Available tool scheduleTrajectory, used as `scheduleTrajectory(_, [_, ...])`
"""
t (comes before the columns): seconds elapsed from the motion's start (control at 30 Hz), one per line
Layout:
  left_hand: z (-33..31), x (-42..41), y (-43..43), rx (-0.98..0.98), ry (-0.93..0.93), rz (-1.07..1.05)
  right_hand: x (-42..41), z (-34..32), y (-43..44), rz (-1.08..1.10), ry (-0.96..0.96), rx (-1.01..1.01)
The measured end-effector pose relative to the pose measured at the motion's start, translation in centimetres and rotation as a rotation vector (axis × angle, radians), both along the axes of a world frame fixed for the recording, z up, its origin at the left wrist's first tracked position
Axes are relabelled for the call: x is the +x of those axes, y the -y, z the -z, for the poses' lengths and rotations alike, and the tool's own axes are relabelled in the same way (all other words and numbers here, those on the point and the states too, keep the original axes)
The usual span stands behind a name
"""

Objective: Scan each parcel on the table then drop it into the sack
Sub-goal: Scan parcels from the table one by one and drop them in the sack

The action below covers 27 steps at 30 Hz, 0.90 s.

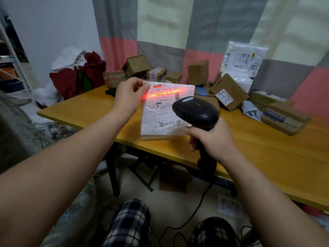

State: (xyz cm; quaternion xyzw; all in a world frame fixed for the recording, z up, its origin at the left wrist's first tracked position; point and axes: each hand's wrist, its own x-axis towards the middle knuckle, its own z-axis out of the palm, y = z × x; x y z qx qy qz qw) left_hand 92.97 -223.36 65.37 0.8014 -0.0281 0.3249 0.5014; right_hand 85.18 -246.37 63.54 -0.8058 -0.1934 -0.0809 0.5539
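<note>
We hold the white parcel (pixel 163 118) upright, label toward us, the table (pixel 267 150) edge beneath it; our left hand (pixel 127 93) pinches its upper left corner; our right hand (pixel 211 138), right of the parcel and nearer us, grips the scanner (pixel 195 111), whose red line (pixel 165 93) runs along the parcel's barcode.

A home parcel room: taped cartons (pixel 198 72) crowd a curtained (pixel 204 32) table (pixel 249 157).

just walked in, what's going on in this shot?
A person is scanning a parcel. The left hand pinches the top corner of a white mailer, holding it up over the table edge. The right hand holds a black scanner aimed at it, its red line across the label's barcode. Cardboard boxes wait at the back of the table.
</note>
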Motion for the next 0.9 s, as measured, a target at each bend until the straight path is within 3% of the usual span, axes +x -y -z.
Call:
scheduleTrajectory(0.27, [0.7,-0.9,-1.0,-0.038,0.016,0.027,-1.0,0.9,-1.3,-0.015,-0.017,0.152])
scheduleTrajectory(0.5, [2.8,-7.1,-5.6,-0.221,0.039,0.026,-1.5,3.4,-6.3,-0.225,-0.048,0.179])
scheduleTrajectory(0.63, [5.4,-13.6,-11.3,-0.369,0.025,-0.142,-1.0,5.5,-13.0,-0.303,-0.087,0.125])
scheduleTrajectory(0.9, [13.2,-24.9,-21.7,-0.367,-0.117,-0.589,-3.0,12.0,-23.3,-0.441,-0.172,-0.134])
